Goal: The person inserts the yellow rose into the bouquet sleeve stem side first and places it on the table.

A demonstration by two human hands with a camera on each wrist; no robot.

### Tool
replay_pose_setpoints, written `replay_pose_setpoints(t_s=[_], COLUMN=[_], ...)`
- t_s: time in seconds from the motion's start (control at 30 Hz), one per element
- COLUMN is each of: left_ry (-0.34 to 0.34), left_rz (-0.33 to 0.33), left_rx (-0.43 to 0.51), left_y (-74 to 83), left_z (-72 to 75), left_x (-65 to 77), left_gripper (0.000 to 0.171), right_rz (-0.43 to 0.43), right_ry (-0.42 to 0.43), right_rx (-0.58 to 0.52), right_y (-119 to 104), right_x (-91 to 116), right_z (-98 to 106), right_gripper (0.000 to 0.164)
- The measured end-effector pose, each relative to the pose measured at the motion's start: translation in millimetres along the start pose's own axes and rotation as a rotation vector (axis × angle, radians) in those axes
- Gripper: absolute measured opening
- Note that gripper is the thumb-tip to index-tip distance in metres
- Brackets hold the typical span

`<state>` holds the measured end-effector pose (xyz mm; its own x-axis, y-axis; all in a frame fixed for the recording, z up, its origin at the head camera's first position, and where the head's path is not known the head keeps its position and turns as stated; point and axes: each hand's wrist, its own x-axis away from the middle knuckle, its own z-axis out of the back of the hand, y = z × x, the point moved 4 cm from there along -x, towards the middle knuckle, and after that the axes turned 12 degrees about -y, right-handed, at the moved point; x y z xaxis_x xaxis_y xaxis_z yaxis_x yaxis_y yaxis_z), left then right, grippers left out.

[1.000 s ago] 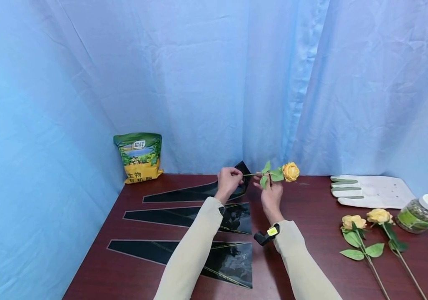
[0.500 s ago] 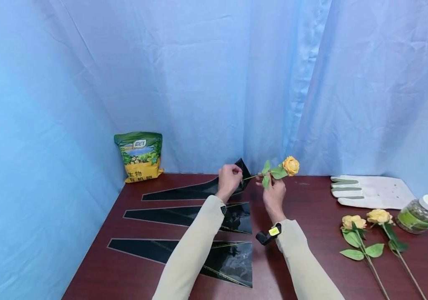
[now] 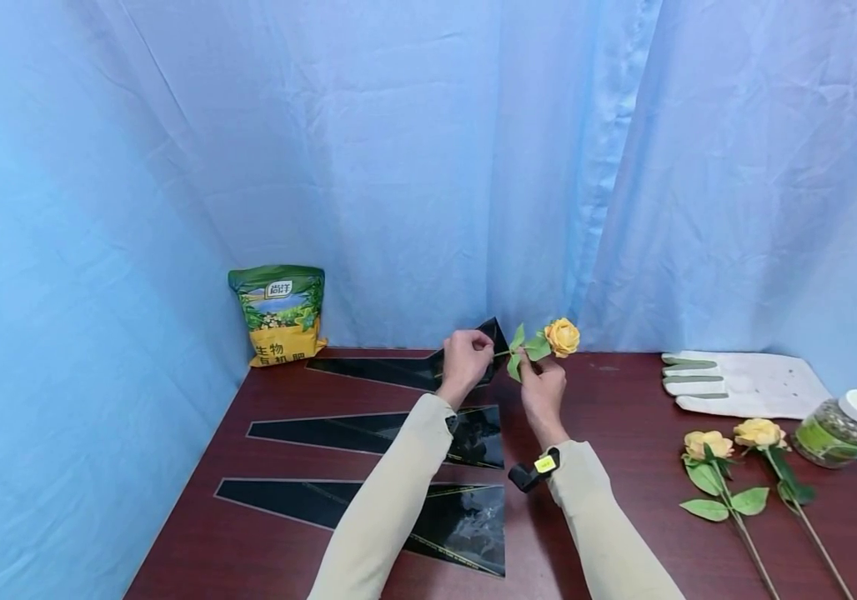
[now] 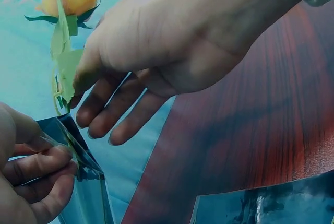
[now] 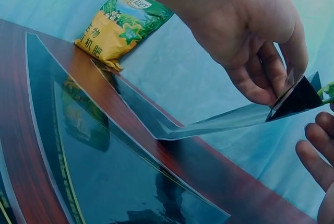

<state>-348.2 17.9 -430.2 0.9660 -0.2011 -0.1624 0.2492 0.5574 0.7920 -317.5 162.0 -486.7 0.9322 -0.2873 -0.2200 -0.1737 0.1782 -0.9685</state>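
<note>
My left hand [image 3: 464, 362] pinches the open mouth of a black tapered flower sleeve [image 5: 224, 119], lifting that end off the table. In the right wrist view the sleeve bends upward to the fingers, its mouth spread. A yellow rose [image 3: 562, 337] with green leaves [image 4: 67, 72] is held by its stem in my right hand [image 3: 543, 392], between thumb and forefinger. The other right fingers [image 4: 128, 122] hang loosely apart from the sleeve. The stem's lower part passes into the sleeve mouth, where its end is hidden. The bloom and leaves stay outside.
Two more black sleeves [image 3: 301, 429] lie flat nearer the front. A green and yellow fertilizer bag [image 3: 278, 317] stands at the back left. On the right are two yellow roses [image 3: 709, 445], white gloves [image 3: 759, 383] and a white-lidded jar [image 3: 844, 429].
The rose has moved left, its stem farther into the sleeve mouth. My left hand has shifted slightly right with the sleeve, whose narrow end has slid right and back.
</note>
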Motion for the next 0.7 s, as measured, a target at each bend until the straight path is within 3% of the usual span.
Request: replay_pose_setpoints(t_s=[0.2, 0.27, 0.43, 0.7], left_ry=[-0.01, -0.012, -0.019, -0.012], left_rz=[0.025, 0.032, 0.036, 0.017], left_rx=[0.022, 0.033, 0.051, 0.061], left_y=[-1.1, -1.2, -1.3, -0.6], left_z=[-2.1, -2.7, -3.1, -2.4], left_x=[1.0, 1.2, 1.1, 2.0], left_gripper=[0.013, 0.013, 0.014, 0.015], right_rz=[-0.006, -0.008, -0.022, -0.002], right_ry=[0.059, 0.098, 0.117, 0.064], right_rx=[-0.289, -0.336, -0.34, -0.3], right_y=[2.5, 2.4, 0.6, -3.0], right_x=[-0.9, -0.7, 0.0, 2.9], right_z=[-4.9, -5.3, -3.6, 3.2], right_gripper=[0.03, 0.028, 0.022, 0.038])
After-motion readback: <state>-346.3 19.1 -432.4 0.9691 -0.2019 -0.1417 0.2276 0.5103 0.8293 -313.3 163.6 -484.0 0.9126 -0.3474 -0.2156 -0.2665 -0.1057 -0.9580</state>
